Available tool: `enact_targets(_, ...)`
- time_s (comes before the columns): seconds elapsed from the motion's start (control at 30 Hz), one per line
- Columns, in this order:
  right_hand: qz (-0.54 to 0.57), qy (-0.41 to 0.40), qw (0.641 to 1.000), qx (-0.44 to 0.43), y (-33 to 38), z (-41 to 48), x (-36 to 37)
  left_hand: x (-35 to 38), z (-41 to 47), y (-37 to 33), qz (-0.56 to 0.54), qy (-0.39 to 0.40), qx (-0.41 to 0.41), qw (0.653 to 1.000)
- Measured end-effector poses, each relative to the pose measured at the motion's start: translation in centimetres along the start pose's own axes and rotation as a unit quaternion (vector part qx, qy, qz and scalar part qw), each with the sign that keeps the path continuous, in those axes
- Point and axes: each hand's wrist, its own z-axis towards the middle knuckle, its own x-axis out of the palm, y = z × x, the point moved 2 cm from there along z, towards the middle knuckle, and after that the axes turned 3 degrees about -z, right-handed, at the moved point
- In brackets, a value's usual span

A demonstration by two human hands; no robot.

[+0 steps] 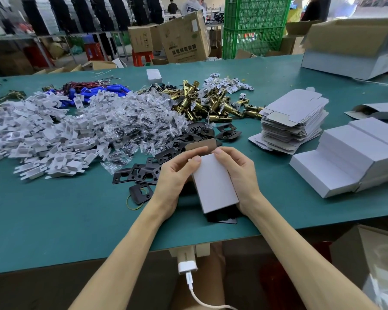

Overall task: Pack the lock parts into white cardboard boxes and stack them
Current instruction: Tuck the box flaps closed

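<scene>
Green-matted bench point(76, 220) in a workshop; bkgd has brown cartons point(184, 39) and stacked green crates point(255, 25)

- white box point(213, 186): held just above the mat at bench centre, near the front edge, long axis running away from the person. Brown flap point(202, 145) stands open at the far end. Something dark shows at the near end; can't tell if it is inside or underneath
- left hand point(175, 175): fingers curled round the box's left side, thumb lying on the top face near the far edge
- right hand point(240, 173): wrapped round the right side, thumb tip at the far top edge by the flap
- black plates point(143, 173): loose heap just left of and beyond the hands, touching the mat; yellow rubber band point(132, 203) beside them
- brass latches point(202, 104): pile further back, centre
- clear screw bags point(139, 117) btwn the latches and a big heap of white plastic inserts point(43, 135) on the left; blue battery packs point(94, 92) w/ red wires behind those
- flat box blanks point(293, 117): stack to the right of the hands
- closed white boxes point(349, 157): stepped stack at far right, near the blanks
- large open carton point(349, 48): back right corner
- white plug point(187, 266) w/ cable hangs under the front edge
</scene>
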Motion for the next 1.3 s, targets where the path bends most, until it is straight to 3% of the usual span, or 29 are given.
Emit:
enact_targets(0.3,-0.015,-0.01,1.0,-0.022,0.1,0.2,0.1,-0.4,0.4,0.1,0.017,-0.001,0.048,0.999)
enact_targets(0.5,-0.052,0.072,0.996,0.003,-0.4,0.5,0.4,-1.3,0.5,0.3,-0.029,-0.155,0.051,0.986)
enact_targets(0.63,-0.181,0.139,0.973,-0.045,-0.6,0.3,1.2,-2.0,0.5,0.1,-0.068,-0.221,0.044,0.972)
enact_targets(0.83,-0.036,0.061,0.997,-0.019,-0.3,0.2,0.1,-1.0,0.4,0.1,-0.035,-0.173,0.031,0.984)
enact_targets(1.07,0.016,-0.068,0.997,0.009,-0.4,0.6,-0.4,-1.0,0.7,0.6,-0.008,-0.117,0.01,0.993)
enact_targets(1.3,0.023,-0.056,0.998,0.019,-0.6,0.6,-0.4,-1.0,0.6,0.6,-0.004,-0.109,0.013,0.994)
